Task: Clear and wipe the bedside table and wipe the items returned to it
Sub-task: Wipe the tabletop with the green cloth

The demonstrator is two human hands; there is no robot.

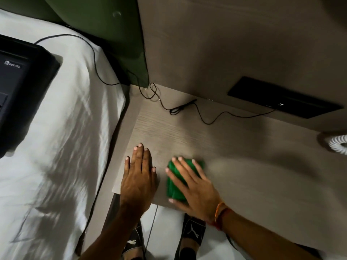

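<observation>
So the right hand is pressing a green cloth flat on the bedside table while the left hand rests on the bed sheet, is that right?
Not quite. The head view shows the left hand flat on the bedside table near its left edge, not on the bed sheet. The right hand does press the green cloth flat.

Desk, pale woodgrain: green cloth near front edge, black cable looped at back, white coiled cord at right edge. Bed, white sheet: black device.
</observation>
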